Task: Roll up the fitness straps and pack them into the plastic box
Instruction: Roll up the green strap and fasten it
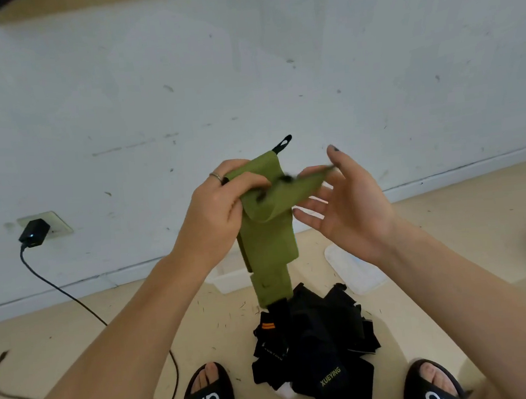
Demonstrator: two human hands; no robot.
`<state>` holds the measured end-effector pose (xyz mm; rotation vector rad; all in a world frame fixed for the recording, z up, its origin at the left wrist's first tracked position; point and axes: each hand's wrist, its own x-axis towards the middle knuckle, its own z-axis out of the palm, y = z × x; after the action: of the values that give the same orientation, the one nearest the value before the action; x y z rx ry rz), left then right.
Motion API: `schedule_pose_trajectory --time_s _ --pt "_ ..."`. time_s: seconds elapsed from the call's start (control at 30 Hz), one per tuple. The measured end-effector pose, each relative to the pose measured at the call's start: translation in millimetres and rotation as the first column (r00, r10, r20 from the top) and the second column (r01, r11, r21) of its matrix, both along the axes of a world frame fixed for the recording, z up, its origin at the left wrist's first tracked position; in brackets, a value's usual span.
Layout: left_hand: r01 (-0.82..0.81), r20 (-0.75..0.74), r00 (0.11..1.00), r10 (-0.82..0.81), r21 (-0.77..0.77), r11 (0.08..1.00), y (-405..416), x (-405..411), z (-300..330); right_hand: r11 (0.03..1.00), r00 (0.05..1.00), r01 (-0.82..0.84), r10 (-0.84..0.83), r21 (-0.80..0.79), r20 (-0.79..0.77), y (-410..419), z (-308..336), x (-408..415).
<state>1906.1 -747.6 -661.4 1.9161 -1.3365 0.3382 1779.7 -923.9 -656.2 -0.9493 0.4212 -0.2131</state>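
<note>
In front of the pale wall, at chest height above the floor (77, 343), the left hand (215, 213) is gripping the folded top of the green strap (267, 230) with fingers curled round it, probably to anchor the start of a roll, while the right hand (345, 205) is lying open with fingers spread, its fingertips just touching the strap's loose flap as if steadying it. The strap's tail is hanging free above the pile of black straps (319, 347), and the plastic box (230, 278) is sitting just beyond, partly hidden behind the strap, with its lid (353, 267) lying beside it, leaving open floor for lowering the roll.
</note>
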Motion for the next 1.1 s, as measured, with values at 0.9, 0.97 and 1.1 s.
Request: schedule_pose_trajectory --time_s 0.9,0.97,1.1 --pt "-0.052 -0.635 0.772 -0.004 -0.069 0.996 -11.5 -1.4 -5.0 0.811 0.987 -0.007 -0.089 -0.586 -0.135 7.4 -21.2 18.9" --pt "-0.024 -0.647 0.762 -0.021 -0.061 0.998 -12.3 -3.0 -5.7 0.791 0.993 -0.015 -0.06 -0.612 -0.102 8.2 -23.0 20.1" --pt "0.008 -0.842 0.507 -0.182 -0.207 0.978 -15.8 -11.6 3.6 0.828 0.999 0.033 -0.048 -0.56 -0.012 8.5 -21.5 19.8"
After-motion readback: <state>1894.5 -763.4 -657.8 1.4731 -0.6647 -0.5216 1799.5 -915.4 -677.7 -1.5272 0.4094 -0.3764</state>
